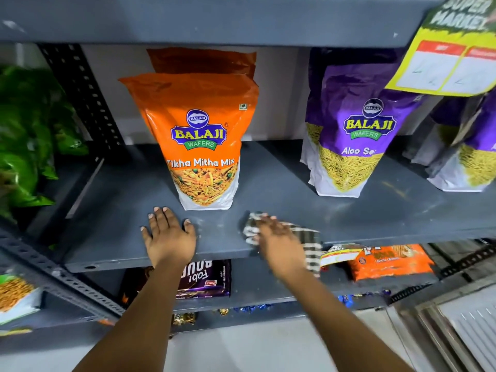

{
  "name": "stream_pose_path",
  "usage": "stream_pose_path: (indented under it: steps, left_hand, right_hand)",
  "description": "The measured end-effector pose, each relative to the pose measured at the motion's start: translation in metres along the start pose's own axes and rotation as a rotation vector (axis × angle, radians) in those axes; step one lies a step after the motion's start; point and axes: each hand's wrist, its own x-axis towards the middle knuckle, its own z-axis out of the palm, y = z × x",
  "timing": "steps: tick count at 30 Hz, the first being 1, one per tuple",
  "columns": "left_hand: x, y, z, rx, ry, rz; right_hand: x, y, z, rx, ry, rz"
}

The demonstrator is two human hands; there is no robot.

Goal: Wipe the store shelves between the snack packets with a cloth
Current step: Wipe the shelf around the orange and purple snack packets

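A grey metal shelf [281,183] carries an upright orange Tikha Mitha Mix packet [200,140] with another orange packet behind it, and a purple Aloo Sev packet [351,130] to the right. My left hand [169,234] lies flat with fingers spread on the shelf, just in front of and left of the orange packet. My right hand [276,237] presses a checked grey-and-white cloth [308,242] onto the shelf's front edge, in the gap between the two packets. Part of the cloth hangs over the edge. The right hand is blurred.
Green packets [24,135] fill the neighbouring bay on the left behind a perforated upright [88,103]. More purple packets [467,157] stand far right. A yellow price tag [451,60] hangs from the shelf above. The lower shelf holds a dark purple packet [204,277] and orange packets [389,261].
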Motion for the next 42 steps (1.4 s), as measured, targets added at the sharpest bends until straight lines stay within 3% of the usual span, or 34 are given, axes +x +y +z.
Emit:
stream_pose_path:
  steps: [3,6,8,11,14,19,22,27,30,34,37,40,42]
  left_hand:
    - [0.001,0.0,0.001,0.006,0.009,0.003]
    - [0.002,0.001,0.002,0.001,0.01,0.0]
    - [0.003,0.001,0.003,-0.004,0.018,0.002]
    - [0.003,0.0,0.003,-0.009,0.028,0.004]
    - [0.005,-0.001,0.004,-0.019,0.041,-0.001]
    - [0.006,0.0,0.007,-0.028,0.095,-0.015]
    - [0.007,-0.001,0.009,-0.049,0.109,-0.015]
    - [0.003,-0.001,0.005,-0.033,0.107,-0.024]
    - [0.003,0.0,0.005,-0.033,0.099,-0.023]
    - [0.002,0.001,0.006,-0.042,0.105,-0.018]
    - [0.003,0.002,0.007,-0.041,0.097,-0.017]
    - [0.001,0.003,0.004,-0.043,0.078,-0.003]
    - [0.002,0.002,0.003,-0.027,0.057,0.009]
  right_hand:
    - [0.0,0.069,-0.008,-0.023,0.225,0.305]
    - [-0.002,0.071,-0.015,0.144,0.208,0.491]
    - [0.001,0.041,-0.011,0.203,0.174,0.396]
    - [0.004,-0.004,-0.007,0.248,-0.069,0.117]
    - [0.028,0.003,-0.012,0.156,-0.194,0.017]
    - [0.11,0.021,-0.01,0.186,-0.111,0.18]
    - [0.155,0.014,-0.009,0.246,-0.169,0.132]
    - [0.206,0.039,-0.001,0.144,-0.225,0.348]
    - [0.199,0.043,0.006,0.089,-0.237,0.172]
    - [0.186,0.048,0.003,0.03,-0.178,0.31]
    - [0.169,0.04,0.006,0.089,-0.152,0.149]
    - [0.146,0.033,0.002,0.117,-0.115,0.32]
    - [0.122,0.02,0.006,0.122,-0.092,0.212]
